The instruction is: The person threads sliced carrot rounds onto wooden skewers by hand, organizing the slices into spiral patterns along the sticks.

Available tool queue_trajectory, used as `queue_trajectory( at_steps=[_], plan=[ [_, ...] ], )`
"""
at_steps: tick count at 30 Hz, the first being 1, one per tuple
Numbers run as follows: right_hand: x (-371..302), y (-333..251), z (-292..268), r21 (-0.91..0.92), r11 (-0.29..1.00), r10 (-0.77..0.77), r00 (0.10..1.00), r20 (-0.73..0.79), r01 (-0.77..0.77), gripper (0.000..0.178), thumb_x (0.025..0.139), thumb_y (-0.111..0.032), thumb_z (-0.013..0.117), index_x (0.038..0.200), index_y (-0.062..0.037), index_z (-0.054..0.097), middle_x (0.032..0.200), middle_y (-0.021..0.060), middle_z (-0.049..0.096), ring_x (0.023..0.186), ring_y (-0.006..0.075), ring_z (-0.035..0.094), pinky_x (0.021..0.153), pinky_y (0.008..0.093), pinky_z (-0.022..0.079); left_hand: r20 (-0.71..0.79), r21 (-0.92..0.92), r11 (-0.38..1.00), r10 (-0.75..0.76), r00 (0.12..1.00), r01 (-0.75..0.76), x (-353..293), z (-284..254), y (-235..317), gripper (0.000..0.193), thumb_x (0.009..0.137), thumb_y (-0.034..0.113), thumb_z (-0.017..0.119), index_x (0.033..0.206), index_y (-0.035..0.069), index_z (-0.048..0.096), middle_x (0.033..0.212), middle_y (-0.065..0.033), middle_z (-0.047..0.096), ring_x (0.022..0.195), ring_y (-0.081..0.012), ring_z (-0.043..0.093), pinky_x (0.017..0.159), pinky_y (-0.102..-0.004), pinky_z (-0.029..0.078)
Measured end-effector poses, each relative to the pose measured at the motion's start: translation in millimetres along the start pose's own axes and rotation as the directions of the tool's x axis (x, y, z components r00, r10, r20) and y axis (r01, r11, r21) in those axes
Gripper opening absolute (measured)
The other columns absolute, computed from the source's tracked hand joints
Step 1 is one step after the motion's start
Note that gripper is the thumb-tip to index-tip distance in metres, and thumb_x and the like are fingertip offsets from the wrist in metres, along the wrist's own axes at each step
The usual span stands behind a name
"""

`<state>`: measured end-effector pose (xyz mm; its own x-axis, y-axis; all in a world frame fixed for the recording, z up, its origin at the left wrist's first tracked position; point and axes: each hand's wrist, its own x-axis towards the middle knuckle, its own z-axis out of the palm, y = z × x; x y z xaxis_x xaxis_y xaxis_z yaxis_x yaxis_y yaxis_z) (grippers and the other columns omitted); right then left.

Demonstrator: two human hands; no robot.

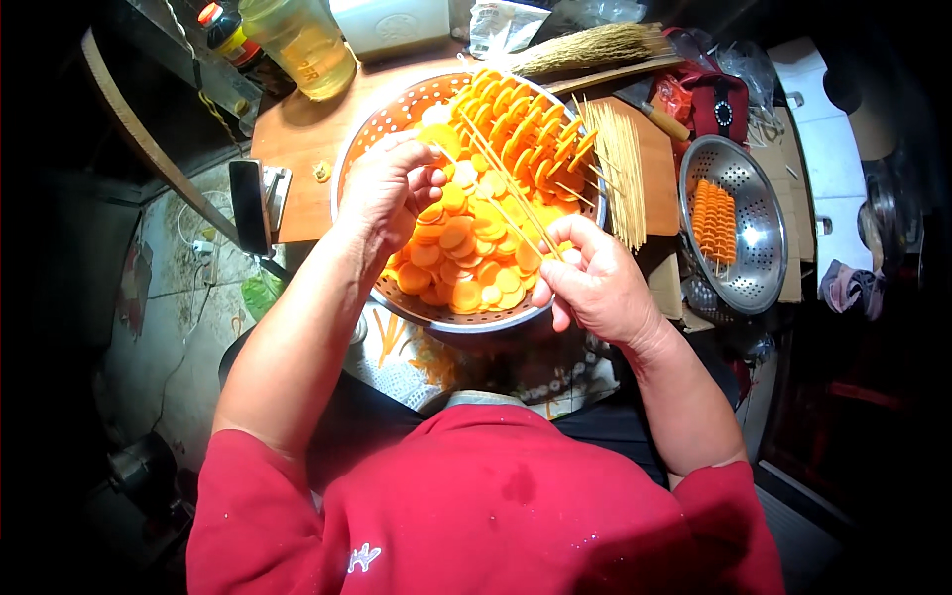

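Above a large perforated colander [429,319] full of round carrot slices [466,243], both my hands are at work. In my right hand [600,283], at the colander's right side, thin bamboo skewers [511,183] are pinched between thumb and fingers, slanting up and away to the left. My left hand [389,188] hovers over the left part of the slices, fingers curled together; what they pinch is too small to make out. Several carrot-slice skewers [521,124] rest across the colander's far right, their slices spaced apart.
A bundle of bare skewers [620,174] lies on the wooden table [297,183] to the right. Beyond sits a metal colander [759,258] holding carrot skewers [714,223]. A straw brush [585,52], a yellowish jug [302,50], a dark bottle [243,45] and a phone [250,206] surround the work.
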<state>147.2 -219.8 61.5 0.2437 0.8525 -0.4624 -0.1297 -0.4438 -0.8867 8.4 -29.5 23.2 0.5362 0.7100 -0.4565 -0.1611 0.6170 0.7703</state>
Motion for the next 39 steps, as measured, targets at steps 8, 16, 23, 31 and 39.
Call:
queue_trajectory(
  at_steps=[8, 16, 23, 31, 39],
  plan=[
    [-6.1, -2.0, -3.1, -0.007, 1.000, 0.028, 0.999, 0.014, -0.028, 0.011, 0.090, -0.010, 0.051, 0.100, -0.0069, 0.048, 0.067, 0.0057, 0.063, 0.043, 0.0064, 0.053, 0.038, 0.0164, 0.036, -0.030, 0.015, 1.000, 0.027, 0.999, -0.026, -0.7, -1.3, -2.7, 0.017, 0.081, 0.005, 0.062, 0.097, 0.006, 0.056, 0.081, -0.0046, 0.062, 0.063, -0.0117, 0.059, 0.057, -0.0220, 0.051],
    [-5.7, 2.5, -4.4, 0.031, 0.999, 0.027, 0.999, 0.020, -0.028, 0.011, 0.091, -0.009, 0.051, 0.101, -0.0062, 0.048, 0.068, 0.0070, 0.063, 0.043, 0.0070, 0.052, 0.039, 0.0163, 0.036, 0.094, 0.296, 0.900, 0.306, 0.947, -0.321, -6.5, 3.3, -12.6, 0.009, 0.083, 0.006, 0.061, 0.091, 0.006, 0.057, 0.080, -0.0020, 0.061, 0.064, -0.0086, 0.058, 0.058, -0.0189, 0.046],
    [3.1, 5.2, 2.1, 0.125, 0.992, 0.006, 0.996, -0.088, 0.005, 0.021, 0.087, -0.007, 0.051, 0.106, -0.0011, 0.049, 0.067, 0.0074, 0.061, 0.044, 0.0089, 0.051, 0.042, 0.0214, 0.039, 0.296, 0.268, 0.939, 0.132, 0.946, -0.215, -35.1, 28.7, -39.8, 0.011, 0.082, 0.001, 0.064, 0.090, 0.002, 0.057, 0.081, -0.0047, 0.062, 0.065, -0.0091, 0.058, 0.060, -0.0205, 0.048],
    [-0.6, -5.9, 1.7, 0.109, 0.992, 0.071, 0.992, -0.107, -0.060, 0.012, 0.090, -0.011, 0.053, 0.098, -0.0027, 0.055, 0.064, 0.0048, 0.060, 0.046, 0.0069, 0.052, 0.044, 0.0200, 0.039, 0.174, 0.307, 0.935, 0.127, 0.976, -0.177, -16.7, 27.1, -23.6, 0.011, 0.079, 0.002, 0.065, 0.088, 0.002, 0.059, 0.079, -0.0041, 0.063, 0.064, -0.0096, 0.059, 0.059, -0.0208, 0.047],
    [3.4, 5.6, -0.3, 0.139, 0.987, -0.056, 0.980, -0.189, 0.083, 0.010, 0.090, -0.008, 0.052, 0.097, -0.0010, 0.055, 0.065, 0.0029, 0.059, 0.047, 0.0064, 0.051, 0.045, 0.0201, 0.040, 0.397, 0.320, 0.934, 0.017, 0.918, -0.156, -33.3, 42.1, -43.5, 0.015, 0.078, -0.003, 0.066, 0.090, 0.001, 0.058, 0.083, -0.0075, 0.064, 0.070, -0.0120, 0.061, 0.066, -0.0238, 0.050]
  ],
)
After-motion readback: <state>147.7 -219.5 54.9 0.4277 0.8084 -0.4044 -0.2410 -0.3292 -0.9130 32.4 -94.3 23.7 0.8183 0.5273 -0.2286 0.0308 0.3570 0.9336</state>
